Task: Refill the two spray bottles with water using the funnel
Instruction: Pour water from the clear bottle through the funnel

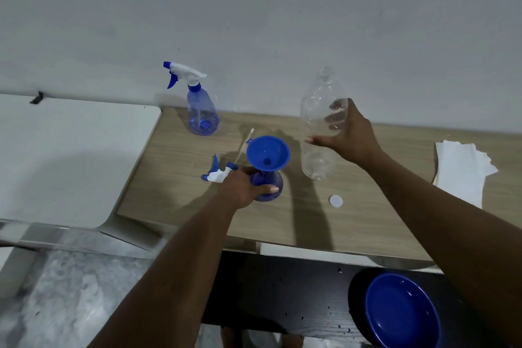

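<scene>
A blue funnel (267, 153) sits in the neck of a blue spray bottle (268, 182) at the middle of the wooden table (175, 178). My left hand (244, 186) grips that bottle's body. Its blue and white sprayer head (219, 172) with a dip tube lies on the table just to the left. A second blue spray bottle (202, 110), sprayer fitted, stands upright at the back near the wall. My right hand (348, 133) holds a clear, uncapped plastic bottle (320, 124) upright to the right of the funnel; it looks empty. Its white cap (335, 201) lies on the table.
A stack of white paper towels (463, 169) lies at the table's right edge. A blue bowl (402, 311) rests on a dark surface (268, 291) below the table's front edge. A white table (65, 158) adjoins on the left. The wall is close behind.
</scene>
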A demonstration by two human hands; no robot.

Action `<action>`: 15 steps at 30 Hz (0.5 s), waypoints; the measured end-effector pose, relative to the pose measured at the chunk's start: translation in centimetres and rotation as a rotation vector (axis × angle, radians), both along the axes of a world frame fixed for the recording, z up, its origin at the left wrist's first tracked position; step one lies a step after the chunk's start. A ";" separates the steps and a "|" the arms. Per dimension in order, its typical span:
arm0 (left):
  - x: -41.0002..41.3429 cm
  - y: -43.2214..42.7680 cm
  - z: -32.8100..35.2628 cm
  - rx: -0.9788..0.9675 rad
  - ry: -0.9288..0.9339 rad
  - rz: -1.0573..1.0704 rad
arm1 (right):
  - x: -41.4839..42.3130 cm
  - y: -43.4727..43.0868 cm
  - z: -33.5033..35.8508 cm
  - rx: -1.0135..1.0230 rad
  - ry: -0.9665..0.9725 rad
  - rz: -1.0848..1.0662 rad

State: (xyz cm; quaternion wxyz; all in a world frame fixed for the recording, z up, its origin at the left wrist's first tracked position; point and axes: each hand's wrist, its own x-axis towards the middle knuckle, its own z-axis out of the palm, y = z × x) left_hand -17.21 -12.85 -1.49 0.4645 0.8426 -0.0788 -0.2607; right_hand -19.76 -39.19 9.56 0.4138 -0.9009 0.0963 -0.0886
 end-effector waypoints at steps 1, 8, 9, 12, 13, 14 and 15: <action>0.0 0.0 0.0 -0.010 0.004 0.003 | 0.4 0.2 -0.2 0.066 -0.018 -0.031; 0.1 0.1 -0.1 0.016 0.006 0.011 | 3.9 2.0 -1.4 0.294 -0.072 -0.120; 0.0 0.1 0.0 0.025 0.011 0.012 | 4.4 2.1 -1.4 0.300 -0.063 -0.111; 0.0 0.1 0.2 0.028 0.013 0.012 | 5.0 2.2 -1.5 0.302 0.009 -0.086; -0.1 0.0 0.4 0.024 0.017 0.007 | 4.7 2.4 -1.6 0.286 0.023 -0.098; -0.2 0.0 0.4 0.031 0.032 0.016 | 4.1 2.6 -1.5 0.244 -0.001 -0.143; -0.2 0.0 0.4 0.028 0.031 0.025 | 3.2 3.0 -1.4 0.184 -0.075 -0.214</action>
